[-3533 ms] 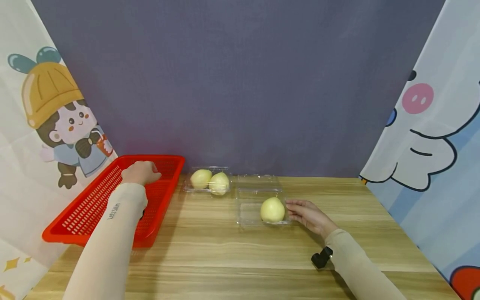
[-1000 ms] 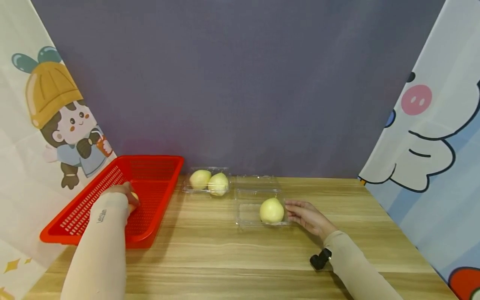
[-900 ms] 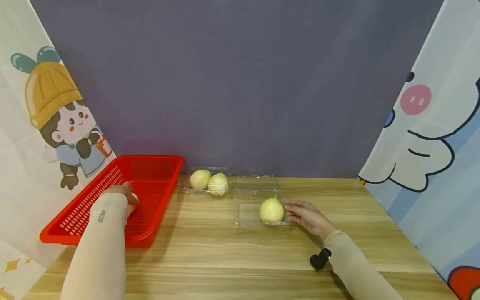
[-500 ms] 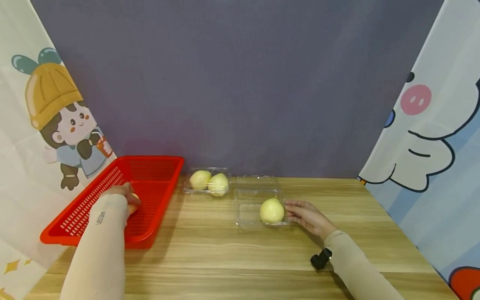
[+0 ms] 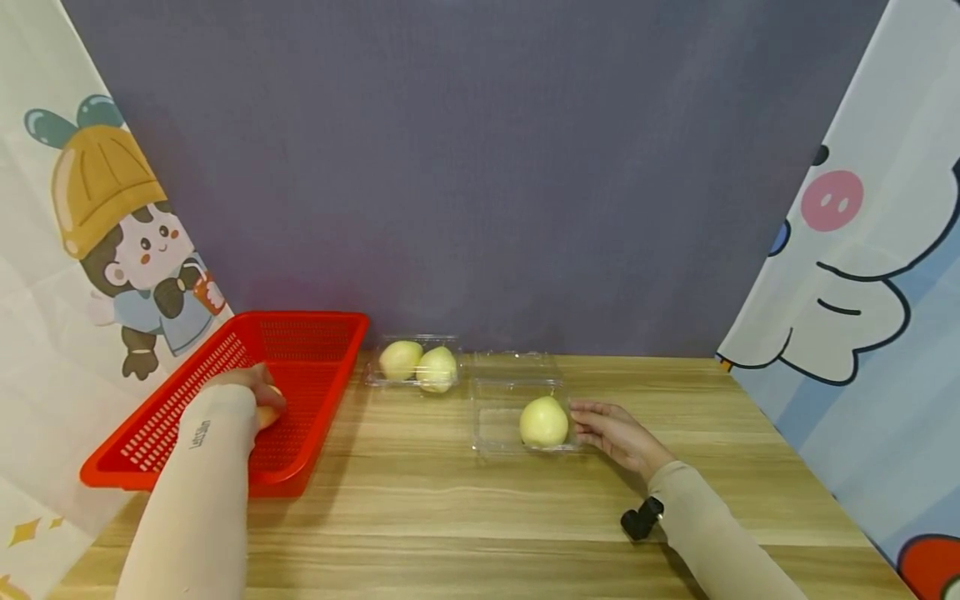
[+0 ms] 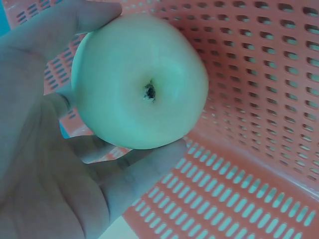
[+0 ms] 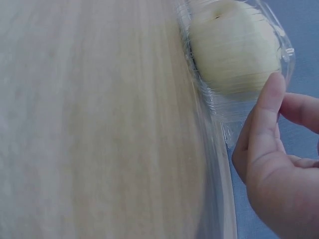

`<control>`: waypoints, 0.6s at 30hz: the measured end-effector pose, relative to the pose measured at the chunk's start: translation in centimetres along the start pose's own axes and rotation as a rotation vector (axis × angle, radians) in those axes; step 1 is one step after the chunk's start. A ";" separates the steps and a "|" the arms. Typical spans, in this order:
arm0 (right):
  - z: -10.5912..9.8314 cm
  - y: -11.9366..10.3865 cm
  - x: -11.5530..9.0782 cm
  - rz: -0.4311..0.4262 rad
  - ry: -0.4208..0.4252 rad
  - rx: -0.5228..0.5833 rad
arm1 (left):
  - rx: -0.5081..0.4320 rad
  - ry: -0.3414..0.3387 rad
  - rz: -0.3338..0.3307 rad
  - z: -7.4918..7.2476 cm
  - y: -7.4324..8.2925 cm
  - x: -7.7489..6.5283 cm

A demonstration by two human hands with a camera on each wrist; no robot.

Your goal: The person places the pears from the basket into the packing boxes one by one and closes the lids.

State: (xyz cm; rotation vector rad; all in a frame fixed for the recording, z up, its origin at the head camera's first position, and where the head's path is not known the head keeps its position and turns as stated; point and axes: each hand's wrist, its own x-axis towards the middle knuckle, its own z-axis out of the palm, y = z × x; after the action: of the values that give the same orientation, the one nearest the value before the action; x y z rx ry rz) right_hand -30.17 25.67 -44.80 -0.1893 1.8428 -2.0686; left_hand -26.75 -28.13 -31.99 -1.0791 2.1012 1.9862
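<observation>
Inside the red basket (image 5: pixel 303 392), my left hand (image 5: pixel 251 387) grips a pale pear (image 6: pixel 142 84), thumb on one side and fingers around the other. The pear's blossom end faces the left wrist camera; in the head view the hand mostly covers the fruit. A clear plastic clamshell box (image 5: pixel 498 429) lies with its lid raised at the back, a yellow pear (image 5: pixel 543 421) in its right half. My right hand (image 5: pixel 618 433) pinches that box's right edge between thumb and fingers, close beside the pear (image 7: pixel 234 50) in the right wrist view.
A second clear box (image 5: pixel 371 375) holding two pears (image 5: pixel 401 360) stands at the back, between the basket and the raised-lid box. Behind the wooden table (image 5: pixel 450 533) hangs a grey-blue cloth (image 5: pixel 480 167). Printed cartoon sheets flank both sides.
My left hand has lowered into the basket from above it and now has a pear in its fingers, shifting slightly right lately. The right hand and the boxes stay put.
</observation>
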 end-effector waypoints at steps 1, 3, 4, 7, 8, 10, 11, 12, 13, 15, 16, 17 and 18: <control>0.0 0.0 0.0 -0.001 -0.001 -0.001 | -0.026 -0.015 -0.001 0.0 0.1 0.0; 0.0 0.0 0.0 -0.003 -0.004 -0.003 | 0.004 -0.022 0.007 0.1 0.3 0.0; -0.1 0.0 0.0 -0.005 -0.006 -0.005 | 0.050 -0.024 0.023 0.1 0.5 0.1; -0.1 0.0 0.0 -0.004 -0.005 -0.006 | 0.248 -0.046 0.064 0.0 0.9 0.9; -0.2 0.0 -0.1 -0.004 -0.006 -0.007 | 0.342 -0.057 0.082 -0.1 1.2 1.3; -0.2 0.0 -0.1 -0.004 -0.005 -0.009 | 0.581 -0.118 0.165 -0.3 1.7 2.1; -0.2 0.0 -0.1 -0.004 -0.003 -0.006 | 0.694 -0.148 0.212 -0.5 2.0 2.6; -0.2 0.0 -0.2 -0.003 -0.003 -0.006 | 0.798 -0.178 0.260 -0.6 2.3 2.8; -0.2 0.0 -0.2 -0.003 -0.002 -0.006 | 0.886 -0.198 0.299 -0.7 2.7 3.1; -0.1 0.0 -0.2 -0.002 -0.003 -0.001 | 1.063 -0.227 0.396 -0.8 3.5 3.3; -0.1 0.0 -0.2 -0.001 -0.003 0.001 | 1.090 -0.239 0.412 -0.8 3.8 3.3; -0.1 0.0 -0.2 -0.001 -0.006 0.003 | 1.093 -0.254 0.415 -0.9 4.1 3.2; -0.1 0.0 -0.2 -0.001 -0.009 0.003 | 1.111 -0.259 0.435 -0.9 4.4 3.1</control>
State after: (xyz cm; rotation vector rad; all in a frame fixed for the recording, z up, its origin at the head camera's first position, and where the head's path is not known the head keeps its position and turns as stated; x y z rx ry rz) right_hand -30.01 25.82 -44.73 -0.1984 1.8346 -2.0686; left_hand -30.95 -30.59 -29.60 -0.1565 2.7512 0.6309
